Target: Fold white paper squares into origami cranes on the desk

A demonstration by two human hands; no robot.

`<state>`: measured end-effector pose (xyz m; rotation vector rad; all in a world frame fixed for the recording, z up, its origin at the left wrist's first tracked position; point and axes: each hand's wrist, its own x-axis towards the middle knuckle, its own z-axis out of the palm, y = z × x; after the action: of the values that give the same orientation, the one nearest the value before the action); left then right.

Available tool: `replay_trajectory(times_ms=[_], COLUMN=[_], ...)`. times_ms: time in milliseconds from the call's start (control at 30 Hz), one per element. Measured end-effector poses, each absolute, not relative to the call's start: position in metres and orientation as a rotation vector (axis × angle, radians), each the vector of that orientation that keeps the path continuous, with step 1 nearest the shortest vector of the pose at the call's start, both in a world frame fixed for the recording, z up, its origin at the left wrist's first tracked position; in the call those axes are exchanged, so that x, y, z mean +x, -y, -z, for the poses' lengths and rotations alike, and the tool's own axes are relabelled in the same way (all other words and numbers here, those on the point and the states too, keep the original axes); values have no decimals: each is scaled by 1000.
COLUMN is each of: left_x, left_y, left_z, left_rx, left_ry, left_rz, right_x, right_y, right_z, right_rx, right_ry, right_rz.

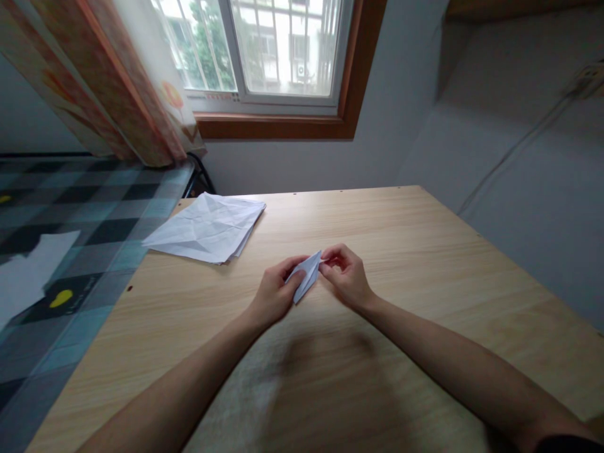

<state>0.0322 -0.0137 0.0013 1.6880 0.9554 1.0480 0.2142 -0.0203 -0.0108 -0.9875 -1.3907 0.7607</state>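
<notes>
A small piece of folded white paper point(307, 277), narrow and pointed at its ends, is held over the middle of the wooden table point(406, 239). My left hand point(278, 292) is closed around its left side, the thumb lying on the near face. At the upper right tip, my right hand point(346, 277) pinches a thin part of the same paper between thumb and fingertips. The fingers behind the paper are partly hidden.
A stack of creased white sheets point(207, 226) lies at the table's back left corner. Left of the table is a bed with a checked cover point(108, 220), with white paper point(38, 264) on it. A window point(283, 50) and wall stand behind; a cable point(514, 151) hangs at right.
</notes>
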Motion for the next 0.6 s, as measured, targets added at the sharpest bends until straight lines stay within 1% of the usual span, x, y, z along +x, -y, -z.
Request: replay_trajectory(times_ms=[367,433,600], left_x=[33,33,33], left_y=[13,13,14], left_z=[0,0,1], left_rx=[1694,1701,1741], left_ry=[-1007,-1019,-1042], left_rz=[-1103,-1119,-1117], right_x=[213,212,210], right_y=[27,28,24], right_z=[5,4,8], right_rx=[-1054,-1028,-986], right_ry=[1506,1505,1346], right_rz=[-624,-678,-982])
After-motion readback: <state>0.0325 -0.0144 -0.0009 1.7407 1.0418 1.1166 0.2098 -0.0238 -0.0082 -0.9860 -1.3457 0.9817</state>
